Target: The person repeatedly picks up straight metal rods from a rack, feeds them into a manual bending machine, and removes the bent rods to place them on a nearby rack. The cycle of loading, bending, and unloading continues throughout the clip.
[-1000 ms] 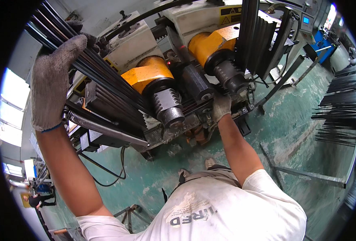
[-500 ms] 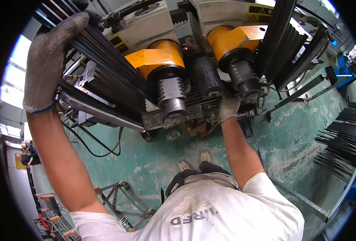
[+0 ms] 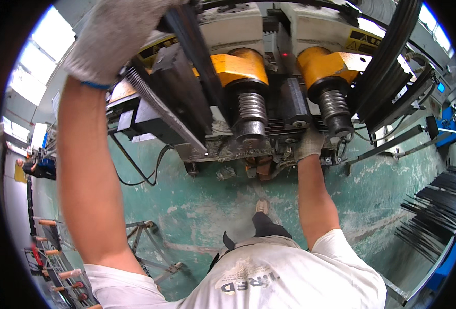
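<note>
My left hand (image 3: 117,38), in a grey knit glove, is raised at the upper left, its fingers closed round a bundle of dark metal rods (image 3: 194,49). The top edge cuts off part of that grip. The rods slant down beside the left ridged metal roller (image 3: 252,107). My gloved right hand (image 3: 310,144) reaches into the front of the machine, below a black block (image 3: 294,100) and beside the right ridged roller (image 3: 334,105). Its fingers are hidden there. Yellow-orange housings (image 3: 241,68) carry both rollers.
Another upright dark rod bundle (image 3: 392,51) stands at the machine's right. A coil spring (image 3: 148,90) and a looped black cable (image 3: 156,170) are at its left. Many thin black rods (image 3: 434,211) lie on a rack at far right. A metal frame (image 3: 153,252) stands at lower left.
My left hand has moved up and inward, and its rods stand steeper. Both rollers show a different face, with rings across them. The view has shifted; my right hand stays at the machine front.
</note>
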A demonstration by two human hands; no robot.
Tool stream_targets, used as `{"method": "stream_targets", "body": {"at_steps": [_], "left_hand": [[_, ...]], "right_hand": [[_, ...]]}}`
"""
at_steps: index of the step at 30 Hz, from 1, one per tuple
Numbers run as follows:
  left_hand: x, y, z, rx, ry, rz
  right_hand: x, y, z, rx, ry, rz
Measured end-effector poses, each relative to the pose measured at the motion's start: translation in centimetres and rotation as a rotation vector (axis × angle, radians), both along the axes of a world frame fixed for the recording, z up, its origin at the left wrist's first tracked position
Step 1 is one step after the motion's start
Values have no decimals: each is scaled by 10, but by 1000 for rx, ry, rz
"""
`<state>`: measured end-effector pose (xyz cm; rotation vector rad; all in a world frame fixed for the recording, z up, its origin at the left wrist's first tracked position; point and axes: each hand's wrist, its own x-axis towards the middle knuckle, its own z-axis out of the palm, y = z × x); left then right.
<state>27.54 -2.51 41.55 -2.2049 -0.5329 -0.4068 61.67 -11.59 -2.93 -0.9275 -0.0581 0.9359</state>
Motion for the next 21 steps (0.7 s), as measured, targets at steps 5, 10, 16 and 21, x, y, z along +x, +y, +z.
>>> {"method": "stream_targets", "body": {"at_steps": [5,10,16,21], "left_hand": [[-26,-54,-19,319,-149,-264],[-92,-213,-75,-838,-1203,-317],[-238,-441,-141,-744,-2011,-97],[-318,-690,-204,-259,-2196,77]], "right_hand": [[-7,-32,-16,21,-118,42],[-62,-163,28,17,-94,98],[-210,-223,74,62,-514,207],[-352,-306,96,208,-647,589]]}}
